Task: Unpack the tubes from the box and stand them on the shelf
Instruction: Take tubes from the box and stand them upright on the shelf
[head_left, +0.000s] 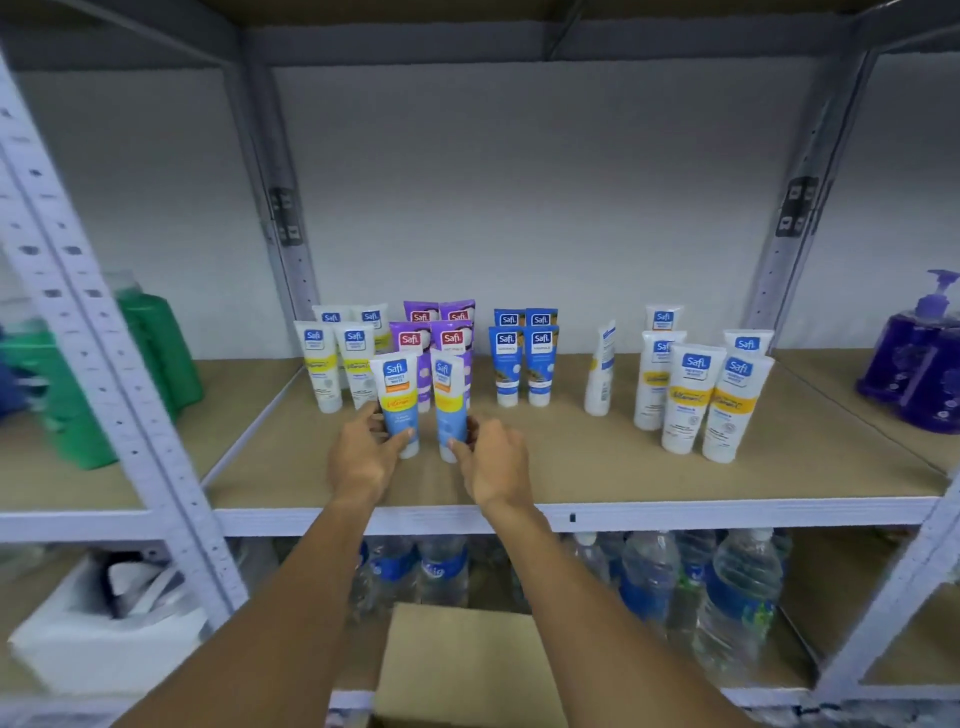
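I have both hands on the shelf (597, 467) at once, one tube in each. The left hand (361, 457) has its fingers and thumb curled round the lower part of the left blue-and-yellow tube (399, 400). The right hand (496, 470) pinches the right blue-and-yellow tube (449, 402) down near its cap. Both tubes are upright, cap down and side by side, just in front of the purple tubes (410, 338). Their caps are at the board, though I can't tell whether their weight is fully on it.

I judge the low grip lets the caps settle flat and steadies the tubes before release. Set as a pair with labels outward, they match the blocks behind.

I count:
- Four white-and-yellow tubes at the left (322, 364).
- Four purple ones.
- Four dark blue tubes (506, 358).
- One lone white tube (600, 374), turned sideways.
- Five white-and-yellow tubes at the right (693, 400).

With my two, that makes twenty. The cardboard box (467, 665) sits below; its inside is hidden from me.
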